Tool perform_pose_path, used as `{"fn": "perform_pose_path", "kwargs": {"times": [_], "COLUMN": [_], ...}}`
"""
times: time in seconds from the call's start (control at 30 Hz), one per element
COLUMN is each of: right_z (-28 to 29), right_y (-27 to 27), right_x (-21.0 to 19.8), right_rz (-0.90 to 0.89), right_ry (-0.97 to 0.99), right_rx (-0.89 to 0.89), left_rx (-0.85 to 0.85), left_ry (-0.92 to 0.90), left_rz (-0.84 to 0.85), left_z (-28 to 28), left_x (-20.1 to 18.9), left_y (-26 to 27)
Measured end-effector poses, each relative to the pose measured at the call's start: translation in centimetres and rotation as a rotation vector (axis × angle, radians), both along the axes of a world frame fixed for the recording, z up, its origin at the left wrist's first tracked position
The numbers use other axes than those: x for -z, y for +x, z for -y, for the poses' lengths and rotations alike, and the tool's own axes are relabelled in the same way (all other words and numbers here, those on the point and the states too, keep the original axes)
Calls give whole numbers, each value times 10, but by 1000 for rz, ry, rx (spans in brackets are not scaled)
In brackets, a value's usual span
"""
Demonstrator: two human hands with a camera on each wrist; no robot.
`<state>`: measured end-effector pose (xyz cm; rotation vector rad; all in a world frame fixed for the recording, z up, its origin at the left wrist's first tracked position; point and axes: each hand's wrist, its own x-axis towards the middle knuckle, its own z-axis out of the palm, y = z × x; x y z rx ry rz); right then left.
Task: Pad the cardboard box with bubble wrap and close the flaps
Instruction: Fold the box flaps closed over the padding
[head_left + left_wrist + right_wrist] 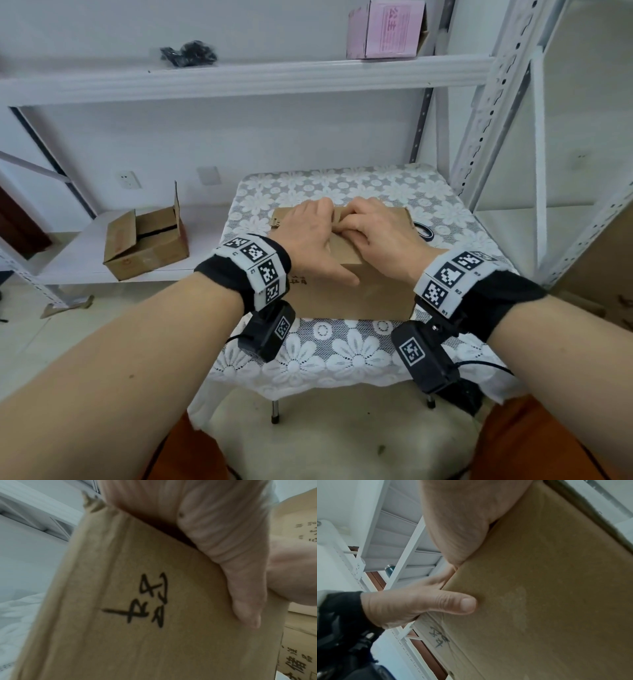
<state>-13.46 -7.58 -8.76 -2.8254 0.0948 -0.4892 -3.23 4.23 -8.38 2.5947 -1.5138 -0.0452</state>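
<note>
A brown cardboard box (pixel 359 294) with black handwriting on its front stands on the lace-covered table (pixel 342 353). Its top flaps are folded down and no bubble wrap shows. My left hand (pixel 305 233) lies over the top left, its thumb (pixel 245 608) pressed against the front face of the box (pixel 137 615). My right hand (pixel 376 233) rests on the top right, fingers curled at the middle seam, where they seem to pinch a flap edge. In the right wrist view my right hand (pixel 462 513) sits on the box (pixel 539 588) beside the left thumb (pixel 419 604).
A dark tape roll (pixel 424 233) lies on the table right of the box. An open cardboard box (pixel 147 240) sits on the low shelf to the left. A pink box (pixel 387 29) and a black bundle (pixel 188 53) sit on the upper shelf. White metal shelving (pixel 486 102) stands close at right.
</note>
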Motion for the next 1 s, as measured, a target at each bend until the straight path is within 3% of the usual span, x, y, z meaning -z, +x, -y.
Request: {"fn": "perform_pose_path", "kwargs": {"times": [0.17,0.3,0.4,0.53,0.7,0.8,0.9,1.0], "right_z": [-3,-1,2,6,13,23,37,41], "right_y": [8,6,5,8,16,14,2,-3], "right_x": [1,3,2,-9,-14,-17,-22,-31], "right_rz": [-38,87,153,47,-36,-249,-565,-756], "right_ry": [19,7,167,374,375,254,222,121], "right_rx": [21,24,65,188,237,334,275,217], "left_rx": [6,4,-12,2,12,19,28,40], "left_ry": [130,166,142,78,46,54,91,108], "left_rz": [6,41,49,47,54,80,115,133], "left_z": [7,10,7,4,2,0,-1,-1], "left_x": [-5,-6,-2,3,3,1,1,1], "left_y": [2,1,-3,-5,-5,-6,-7,-7]}}
